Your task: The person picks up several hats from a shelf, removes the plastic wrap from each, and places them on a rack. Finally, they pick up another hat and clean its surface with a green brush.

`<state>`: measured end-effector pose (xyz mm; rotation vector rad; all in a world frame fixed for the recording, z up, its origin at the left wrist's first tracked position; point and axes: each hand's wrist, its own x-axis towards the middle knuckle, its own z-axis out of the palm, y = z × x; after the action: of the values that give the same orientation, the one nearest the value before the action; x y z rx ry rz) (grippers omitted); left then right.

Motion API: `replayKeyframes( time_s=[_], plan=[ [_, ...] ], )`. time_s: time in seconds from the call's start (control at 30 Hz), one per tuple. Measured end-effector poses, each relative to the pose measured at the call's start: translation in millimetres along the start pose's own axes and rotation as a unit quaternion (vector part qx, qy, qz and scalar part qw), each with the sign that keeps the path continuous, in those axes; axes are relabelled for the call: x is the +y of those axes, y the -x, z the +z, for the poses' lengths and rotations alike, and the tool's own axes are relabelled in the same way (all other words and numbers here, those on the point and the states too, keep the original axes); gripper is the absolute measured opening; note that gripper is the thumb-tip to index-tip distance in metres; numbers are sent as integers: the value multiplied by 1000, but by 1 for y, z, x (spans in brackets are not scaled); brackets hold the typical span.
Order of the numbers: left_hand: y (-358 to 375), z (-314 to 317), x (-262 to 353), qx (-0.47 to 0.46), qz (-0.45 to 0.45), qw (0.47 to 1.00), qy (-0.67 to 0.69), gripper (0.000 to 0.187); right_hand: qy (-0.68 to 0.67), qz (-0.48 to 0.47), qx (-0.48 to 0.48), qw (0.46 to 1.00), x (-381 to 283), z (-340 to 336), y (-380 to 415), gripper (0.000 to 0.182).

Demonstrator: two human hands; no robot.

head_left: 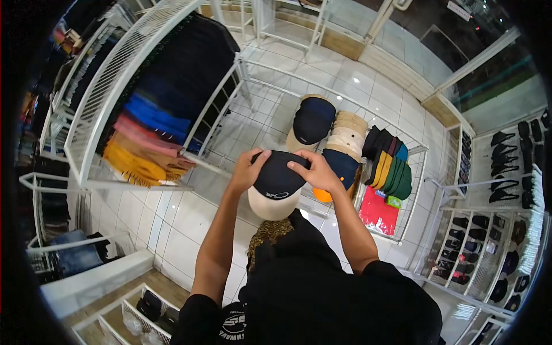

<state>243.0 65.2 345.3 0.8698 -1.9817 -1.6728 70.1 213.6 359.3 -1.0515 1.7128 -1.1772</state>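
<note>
In front of my body, a black cap with a small oval logo (278, 179) is held between both hands, over a cream cap brim (265, 202). My left hand (250, 168) grips its left edge, thumb on top. On its right edge my right hand (315, 171) is closed the same way, thumb on the crown. Just beyond, a stack of dark caps (313, 122) lies on the white wire rack (270, 86). Beige caps (349, 131) and a navy cap (340, 167) with an orange brim (322, 194) lie right of it.
Green, yellow and black caps (391, 167) lie at the rack's right, above a red packet (379, 210). Folded clothes in yellow, pink and blue (138, 158) fill a white rack at the left. Shelves of caps (468, 247) stand at the right.
</note>
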Motion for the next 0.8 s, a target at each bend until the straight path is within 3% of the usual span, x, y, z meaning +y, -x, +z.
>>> replayKeyframes(
  time_s=[0.03,0.1,0.17,0.27,0.33,0.4,0.43,0.5,0.53,0.57,0.6,0.63,0.8],
  plan=[
    [-23,17,-6,2,8,999,-47,31,-4,10,2,1000,26,-14,-14,31],
    [-72,49,-54,-18,-18,1000,1,33,8,27,72,997,84,-32,-40,28],
    [-119,77,-88,-30,-13,992,-118,33,-21,22,93,995,140,-45,-70,23],
    [-169,110,-127,-36,-31,984,-174,35,-64,90,97,989,222,-58,-108,22],
    [-197,127,-170,-37,-33,976,-213,36,-31,82,119,989,272,-60,-133,22],
    [-216,140,-212,37,92,989,-108,39,71,67,176,980,309,-66,-150,24],
    [-216,148,-229,34,86,990,-105,39,72,74,175,979,313,-66,-153,24],
    [-205,157,-262,218,3,949,-227,43,287,63,289,911,311,-64,-157,25],
    [-193,158,-267,160,-111,952,-235,61,313,58,299,900,306,-63,-158,25],
    [-181,165,-270,161,-112,952,-236,61,312,58,297,901,300,-62,-158,25],
    [-170,173,-242,125,-291,946,-67,68,282,89,278,914,291,-61,-157,24],
    [-163,179,-226,81,-451,882,107,75,251,120,259,925,285,-59,-155,24],
    [-141,181,-241,68,-441,869,214,86,220,78,238,943,312,-24,-137,16]
  ],
)
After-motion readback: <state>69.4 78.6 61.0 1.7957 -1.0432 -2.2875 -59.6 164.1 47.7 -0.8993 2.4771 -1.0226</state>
